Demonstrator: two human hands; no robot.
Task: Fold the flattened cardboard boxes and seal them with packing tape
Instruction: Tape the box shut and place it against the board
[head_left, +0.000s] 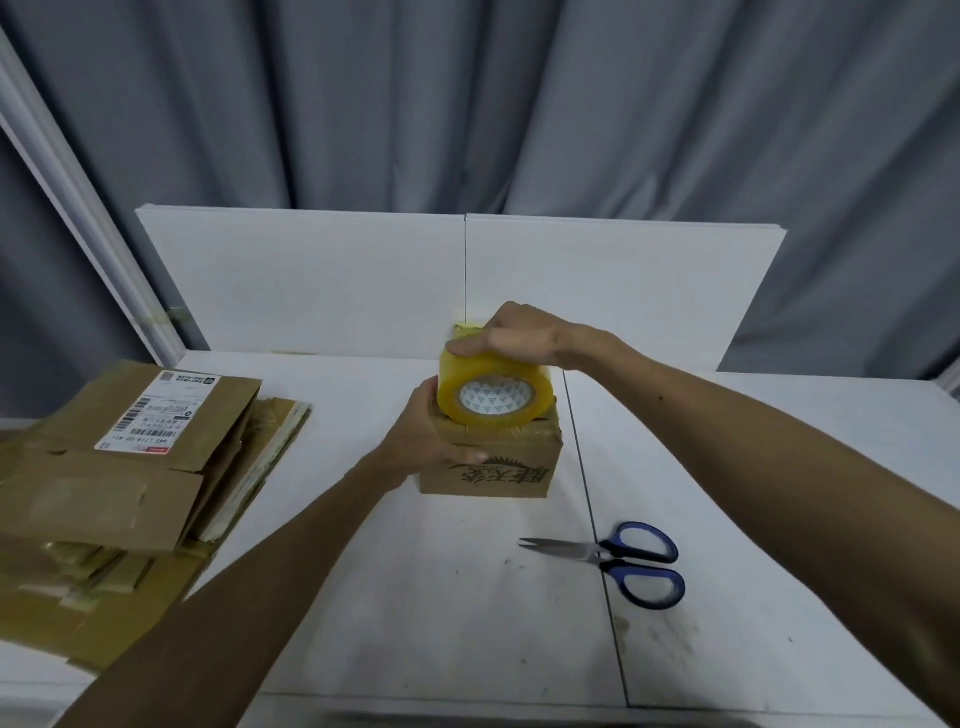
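Nearest, blue-handled scissors (618, 561) lie shut on the white table (415, 597), right of centre. At the left edge sits a stack of flattened cardboard boxes (119, 467). Mid-table stands a small folded box (493, 470); the left hand (421, 436) clasps its left side. The right hand (519, 338) grips a yellowish tape roll (491, 392) on its top
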